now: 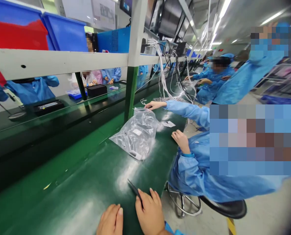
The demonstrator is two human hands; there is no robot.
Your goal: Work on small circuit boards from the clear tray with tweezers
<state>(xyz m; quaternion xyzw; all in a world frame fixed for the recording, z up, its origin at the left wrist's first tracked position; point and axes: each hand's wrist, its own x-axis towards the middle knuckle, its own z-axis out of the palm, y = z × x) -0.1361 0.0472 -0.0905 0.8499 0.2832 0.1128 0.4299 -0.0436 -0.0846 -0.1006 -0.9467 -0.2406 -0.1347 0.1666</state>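
Note:
My right hand (150, 210) rests at the table's near right edge, its fingers closed around dark pointed tweezers (133, 186). The tweezers' tip points forward and left, over the green tabletop. Beside it lies my left hand (110, 220), cut off by the lower frame edge. Its fingers rest on the table side by side, with no object visible in them. Farther up the table lies a clear plastic bag (141, 138) with a white label, apart from both my hands. Its contents are hard to make out. A co-worker's hand (155, 105) touches the bag's far end.
The co-worker's other hand (181, 141) rests on the table's right edge. A small white piece (169, 124) lies near the bag. A green and white post (132, 81) rises beside it. White cables (161, 68) hang beyond. A stool (184, 202) stands at right.

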